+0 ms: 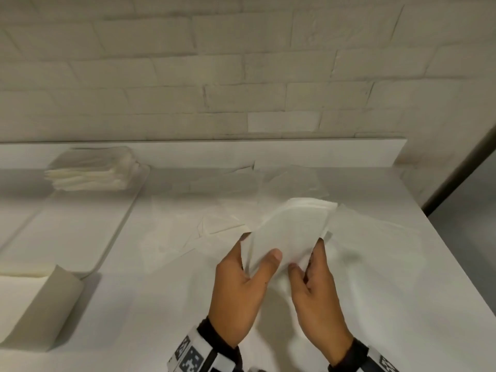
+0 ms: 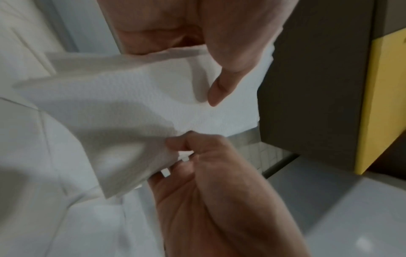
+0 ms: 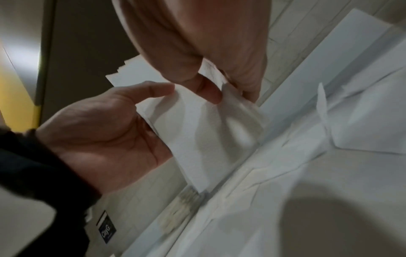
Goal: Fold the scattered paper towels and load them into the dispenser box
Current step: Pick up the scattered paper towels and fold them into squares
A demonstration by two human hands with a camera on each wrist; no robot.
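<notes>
My two hands hold one folded bundle of white paper towels just above the counter, right of centre. The left hand grips its near left edge, thumb on top. The right hand pinches the near right edge. In the left wrist view the left thumb presses the embossed bundle while the right hand pinches its lower corner. Seen from the right wrist, the bundle hangs between both hands. Loose towels lie scattered flat behind. An open box sits at the near left.
A white tray on the left carries a stack of folded towels at its far end. A low white ledge and a brick wall bound the back. The counter's right edge runs diagonally beside a dark post.
</notes>
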